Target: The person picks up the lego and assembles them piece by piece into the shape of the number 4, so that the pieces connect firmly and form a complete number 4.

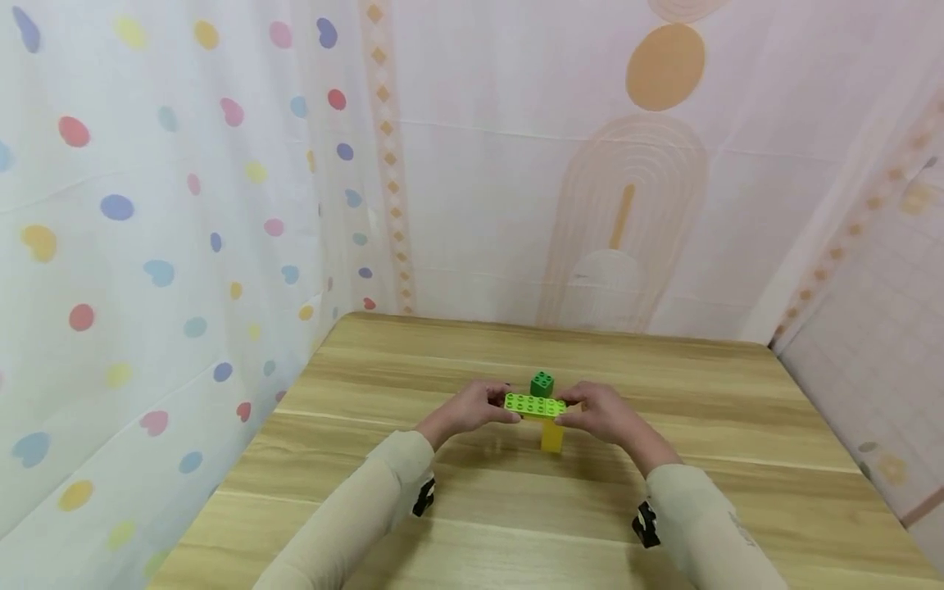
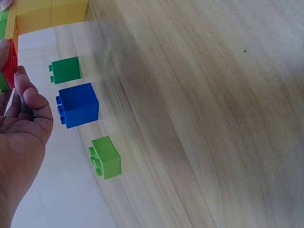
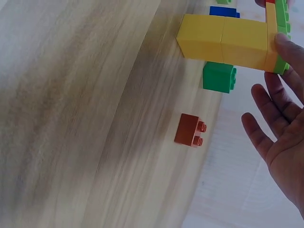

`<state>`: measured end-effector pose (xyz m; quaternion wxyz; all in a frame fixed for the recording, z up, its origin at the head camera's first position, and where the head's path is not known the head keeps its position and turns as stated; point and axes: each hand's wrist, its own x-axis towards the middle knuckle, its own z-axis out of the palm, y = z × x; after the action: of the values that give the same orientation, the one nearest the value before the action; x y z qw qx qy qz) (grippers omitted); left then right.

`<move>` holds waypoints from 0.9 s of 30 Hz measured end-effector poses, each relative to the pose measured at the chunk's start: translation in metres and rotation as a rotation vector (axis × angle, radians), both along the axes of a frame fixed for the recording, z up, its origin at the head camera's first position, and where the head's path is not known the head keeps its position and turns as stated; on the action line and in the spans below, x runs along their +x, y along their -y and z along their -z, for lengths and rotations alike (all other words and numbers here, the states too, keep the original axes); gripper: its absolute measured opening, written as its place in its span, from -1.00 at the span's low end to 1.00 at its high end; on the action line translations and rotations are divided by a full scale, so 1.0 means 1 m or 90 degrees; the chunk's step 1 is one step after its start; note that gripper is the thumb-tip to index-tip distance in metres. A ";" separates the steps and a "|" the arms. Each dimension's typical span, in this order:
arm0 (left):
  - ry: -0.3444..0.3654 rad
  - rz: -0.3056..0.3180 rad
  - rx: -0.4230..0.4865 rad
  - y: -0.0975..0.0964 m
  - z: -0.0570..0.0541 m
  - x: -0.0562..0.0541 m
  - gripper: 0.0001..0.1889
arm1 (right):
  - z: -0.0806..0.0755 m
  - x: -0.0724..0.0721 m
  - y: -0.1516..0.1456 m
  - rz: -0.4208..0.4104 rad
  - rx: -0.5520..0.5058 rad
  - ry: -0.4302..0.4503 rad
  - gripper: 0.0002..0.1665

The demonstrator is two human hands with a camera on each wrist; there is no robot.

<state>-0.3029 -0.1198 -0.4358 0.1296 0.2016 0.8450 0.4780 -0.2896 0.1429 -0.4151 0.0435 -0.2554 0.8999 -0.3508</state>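
My left hand (image 1: 472, 407) and my right hand (image 1: 603, 414) pinch opposite ends of a lime-green studded building-block bar (image 1: 534, 405). Under the bar lies a thin orange layer (image 3: 271, 40). At its left end a red block (image 2: 11, 69) shows below the green, right by my left thumb and fingers. Two stacked yellow blocks (image 1: 551, 437) form a column beneath the right part of the bar. In the right wrist view the right thumb presses at the bar's end, and the other fingers spread out beside it.
Behind the column stands a dark green block (image 1: 542, 383). Beyond the left hand are a blue block (image 2: 80, 107) and a light green block (image 2: 108, 159). A reddish-brown block (image 3: 188, 129) stands on the right. All are on the wooden table (image 1: 472, 524), with patterned curtains around it.
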 end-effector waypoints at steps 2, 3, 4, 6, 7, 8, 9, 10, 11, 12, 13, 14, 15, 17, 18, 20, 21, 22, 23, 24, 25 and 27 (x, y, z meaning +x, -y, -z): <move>0.002 -0.005 -0.001 0.001 0.000 0.001 -0.80 | 0.002 0.000 0.001 -0.006 0.003 -0.015 -0.65; 0.004 -0.006 -0.002 0.001 0.000 0.001 -0.80 | 0.004 0.000 0.002 -0.002 0.001 -0.013 -0.64; 0.005 -0.006 -0.002 0.002 0.001 0.001 -0.81 | 0.006 0.000 0.002 0.005 -0.004 -0.011 -0.64; 0.007 -0.007 -0.004 0.002 0.001 0.001 -0.82 | 0.011 0.002 0.002 0.026 -0.019 -0.003 -0.64; 0.005 -0.007 -0.004 0.001 0.001 0.001 -0.82 | 0.014 0.002 0.003 0.035 -0.029 -0.001 -0.63; 0.003 -0.006 -0.004 0.001 0.002 0.001 -0.83 | 0.016 0.003 0.003 0.047 -0.044 0.007 -0.63; 0.000 -0.006 -0.003 0.001 0.002 0.001 -0.83 | 0.017 0.004 0.003 0.056 -0.058 0.013 -0.63; -0.002 -0.005 -0.002 0.001 0.001 0.000 -0.83 | 0.019 0.005 0.004 0.061 -0.072 0.015 -0.63; -0.004 -0.004 -0.001 0.001 0.001 0.000 -0.83 | 0.020 0.006 0.004 0.064 -0.085 0.018 -0.64; -0.006 -0.003 -0.003 0.001 0.001 0.000 -0.83 | 0.020 0.006 0.005 0.068 -0.097 0.022 -0.64; -0.008 -0.001 -0.004 0.000 0.001 0.000 -0.83 | 0.021 0.007 0.005 0.071 -0.107 0.023 -0.65; -0.008 -0.001 -0.005 0.000 0.001 0.000 -0.82 | 0.021 0.008 0.005 0.074 -0.115 0.024 -0.65; -0.010 -0.001 -0.005 0.000 0.000 0.000 -0.82 | 0.021 0.008 0.006 0.074 -0.120 0.022 -0.65; -0.010 -0.001 0.001 0.000 0.000 0.000 -0.79 | 0.022 0.008 0.006 0.073 -0.127 0.014 -0.66; -0.009 -0.002 0.006 0.000 0.000 0.000 -0.78 | 0.022 0.007 0.006 0.071 -0.128 0.009 -0.66; -0.005 -0.005 0.021 0.000 0.001 0.000 -0.75 | 0.024 0.006 0.006 0.065 -0.127 -0.003 -0.68; -0.003 -0.006 0.029 0.000 0.002 0.001 -0.74 | 0.025 0.006 0.006 0.060 -0.126 -0.008 -0.68; 0.002 -0.007 0.036 0.000 0.004 0.001 -0.73 | 0.026 0.006 0.006 0.057 -0.127 -0.010 -0.69; 0.005 -0.007 0.044 0.000 0.005 0.002 -0.72 | 0.027 0.006 0.006 0.056 -0.131 -0.008 -0.69; 0.006 -0.007 0.050 0.000 0.006 0.002 -0.71 | 0.029 0.006 0.006 0.056 -0.133 -0.006 -0.69; 0.008 -0.008 0.053 -0.001 0.007 0.003 -0.71 | 0.030 0.007 0.006 0.059 -0.136 -0.001 -0.68; 0.010 -0.008 0.062 -0.002 0.004 0.008 -0.69 | 0.032 0.008 0.006 0.069 -0.146 0.011 -0.65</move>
<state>-0.2954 -0.1174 -0.4398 0.1231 0.1990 0.8209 0.5208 -0.2819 0.1370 -0.4474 0.0030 -0.2064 0.8660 -0.4554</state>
